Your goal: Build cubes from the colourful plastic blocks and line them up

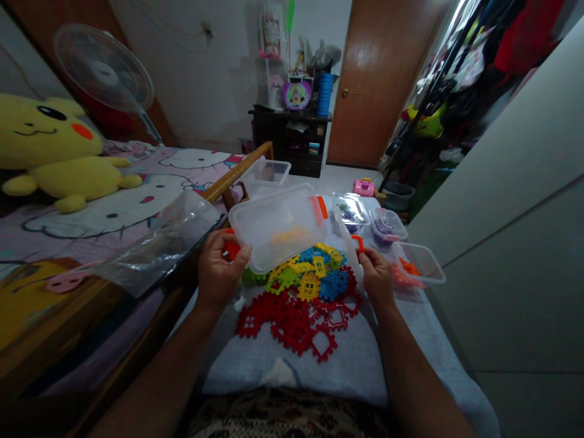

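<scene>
My left hand [223, 264] grips the near left corner of a translucent plastic lid [269, 219] with orange clips at its ends, tilted above the toy pieces. Fingers of my right hand [376, 274] are closed at the orange clip of a thin translucent plastic piece [347, 240], seen nearly edge-on; whether it is another lid I cannot tell. Below and between both hands lies a pile of toothed plastic building pieces: red ones [292, 322] nearest me, yellow ones [309, 286], blue ones [334, 285] and green ones [255, 278] behind. Part of the pile is hidden by the lid.
On the right stand an open clear box [422, 261] with orange pieces and lidded tubs [387, 224]. Another clear box [276, 172] is at the back. A wooden bed rail [237, 173] and a plastic bag [159, 243] are on the left; a white cabinet [515, 243] bounds the right.
</scene>
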The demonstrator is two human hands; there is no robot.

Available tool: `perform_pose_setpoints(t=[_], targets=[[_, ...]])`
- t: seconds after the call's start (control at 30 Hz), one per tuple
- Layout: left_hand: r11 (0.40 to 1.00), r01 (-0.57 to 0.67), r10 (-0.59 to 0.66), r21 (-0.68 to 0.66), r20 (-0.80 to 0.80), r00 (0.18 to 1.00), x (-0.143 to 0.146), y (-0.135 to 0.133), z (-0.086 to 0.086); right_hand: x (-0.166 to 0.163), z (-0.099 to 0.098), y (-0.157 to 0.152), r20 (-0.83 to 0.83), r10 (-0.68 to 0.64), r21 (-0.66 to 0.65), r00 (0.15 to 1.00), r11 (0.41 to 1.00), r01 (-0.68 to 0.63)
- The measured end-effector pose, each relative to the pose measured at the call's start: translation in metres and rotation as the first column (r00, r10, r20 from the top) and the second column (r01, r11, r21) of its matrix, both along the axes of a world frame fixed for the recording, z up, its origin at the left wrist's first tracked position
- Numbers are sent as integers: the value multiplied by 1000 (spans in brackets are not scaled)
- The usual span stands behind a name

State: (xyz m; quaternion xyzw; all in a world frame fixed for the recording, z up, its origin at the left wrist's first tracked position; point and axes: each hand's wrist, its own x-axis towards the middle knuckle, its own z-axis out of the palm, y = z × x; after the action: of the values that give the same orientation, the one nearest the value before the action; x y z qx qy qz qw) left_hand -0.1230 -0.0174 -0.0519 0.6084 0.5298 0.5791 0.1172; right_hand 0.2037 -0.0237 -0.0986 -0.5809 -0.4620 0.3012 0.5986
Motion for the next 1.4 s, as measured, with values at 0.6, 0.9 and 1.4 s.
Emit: perform_pose_setpoints(t=[0.6, 0.9, 1.4], targets=[[690, 594, -134, -414, 734, 666, 8, 27, 22, 7, 36, 5, 85, -173, 166, 981, 974, 157], [719, 590, -187, -367, 716, 672, 14, 32, -1, -28, 123, 5, 718, 45, 190, 695, 947, -258], [757, 537, -162, -372, 690, 706, 23, 25, 6, -70, 113, 30, 892, 214, -24, 398, 902, -431]])
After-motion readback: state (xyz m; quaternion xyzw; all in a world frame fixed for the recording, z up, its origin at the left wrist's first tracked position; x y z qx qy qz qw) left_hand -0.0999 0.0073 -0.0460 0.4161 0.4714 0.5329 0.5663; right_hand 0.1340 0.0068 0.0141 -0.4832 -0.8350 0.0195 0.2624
